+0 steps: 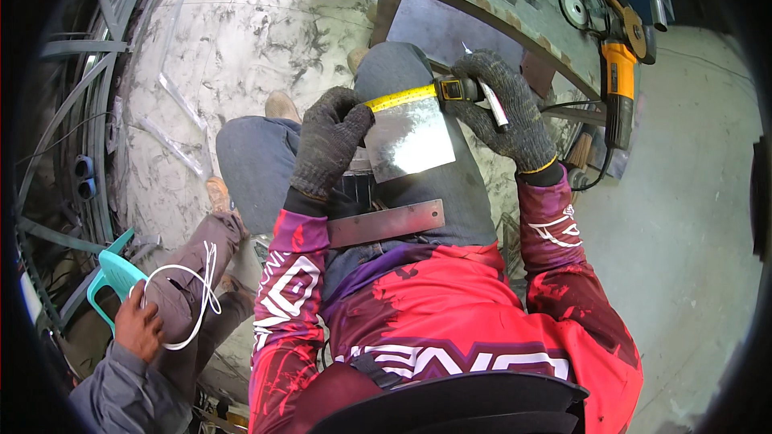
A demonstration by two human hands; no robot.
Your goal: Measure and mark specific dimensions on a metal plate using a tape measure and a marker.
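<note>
A shiny square metal sheet [408, 138] rests on my thigh. Along its far edge stretches the yellow blade of a tape measure [400, 99]. In a dark knit glove, my left hand [328, 145] is closed at the sheet's left corner, pinching the blade's end; its fingertips are partly hidden. My right hand [508, 112], gloved too, is closed around the tape measure's black case at the sheet's right corner. A white marker [494, 104] is also gripped in that hand, pointing across the palm. Across my lap lies a flat metal bar [388, 224] with a hole near its end.
An orange angle grinder [620, 80] stands by the metal workbench [531, 20] at the far right, near a grinding disc [573, 10]. Bent metal strips [103, 112] crowd the left. At lower left, another person's hand [138, 323] holds a white cable [211, 277] beside a turquoise plastic chair [108, 281].
</note>
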